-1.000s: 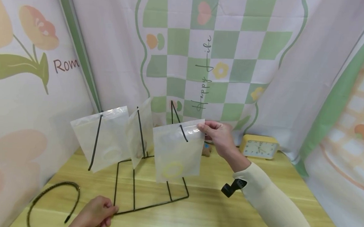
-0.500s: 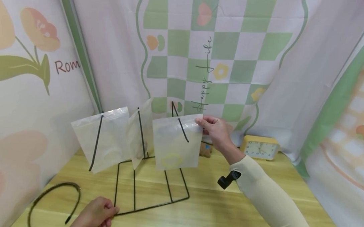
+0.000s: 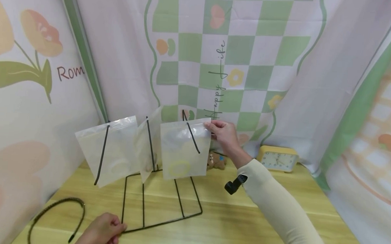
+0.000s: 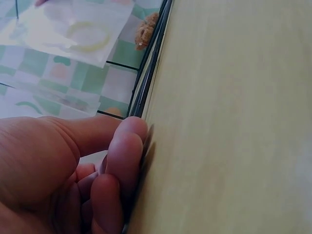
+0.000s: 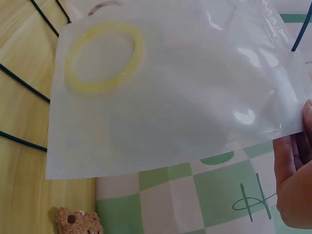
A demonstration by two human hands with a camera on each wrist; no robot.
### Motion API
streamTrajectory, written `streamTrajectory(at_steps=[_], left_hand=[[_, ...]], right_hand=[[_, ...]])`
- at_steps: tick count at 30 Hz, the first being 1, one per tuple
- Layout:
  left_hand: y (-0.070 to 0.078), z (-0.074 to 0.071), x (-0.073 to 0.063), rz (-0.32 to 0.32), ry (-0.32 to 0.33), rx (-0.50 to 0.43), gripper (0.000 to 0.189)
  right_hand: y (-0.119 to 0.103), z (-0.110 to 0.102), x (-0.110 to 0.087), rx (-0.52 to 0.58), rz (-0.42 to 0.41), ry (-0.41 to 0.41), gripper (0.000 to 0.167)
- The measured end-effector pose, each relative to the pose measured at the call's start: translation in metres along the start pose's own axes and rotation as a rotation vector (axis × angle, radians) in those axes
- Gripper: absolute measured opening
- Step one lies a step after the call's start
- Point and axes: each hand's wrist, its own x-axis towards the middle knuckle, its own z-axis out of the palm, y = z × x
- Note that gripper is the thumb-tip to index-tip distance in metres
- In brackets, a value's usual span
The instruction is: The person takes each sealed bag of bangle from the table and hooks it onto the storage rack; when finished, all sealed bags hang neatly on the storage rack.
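My right hand [image 3: 227, 139] pinches the top right corner of a frosted zip bag [image 3: 185, 145], which hangs on an arm of a black wire rack [image 3: 163, 223]. Inside this bag shows a pale yellow ring, like a bangle [image 5: 97, 87]. At the rack's front left base corner, my left hand [image 3: 102, 228] pinches the wire against the tabletop. Two more frosted bags hang from the rack: one on the left arm [image 3: 120, 144], the other, seen nearly edge-on, on the middle arm [image 3: 143, 149]. Their contents look faint.
A dark headband [image 3: 61, 199] lies on the wooden table [image 3: 243, 224] at the left. Behind the rack stand a small brown plush bear [image 3: 217, 161] and a yellow clock [image 3: 278, 159]. Printed curtains [image 3: 191, 46] enclose the back and sides.
My right hand and the zip bag have moved up and slightly left, with the bag farther back along the rack's arm. The left hand keeps its place on the base.
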Motion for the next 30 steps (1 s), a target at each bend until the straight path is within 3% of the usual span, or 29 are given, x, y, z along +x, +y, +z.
streamTrajectory(at_steps=[7,14,30], left_hand=[[-0.001,0.0,-0.001,0.006,0.004,0.003,0.031],[-0.003,0.002,0.0,0.045,0.006,0.009,0.033],[0.0,-0.001,-0.001,0.021,0.005,-0.029,0.029]], right_hand=[[0.004,0.002,0.008,0.0,0.009,0.013,0.033],[0.002,0.003,0.02,-0.082,-0.009,0.03,0.034],[-0.005,0.01,0.045,-0.097,0.02,0.052,0.03]])
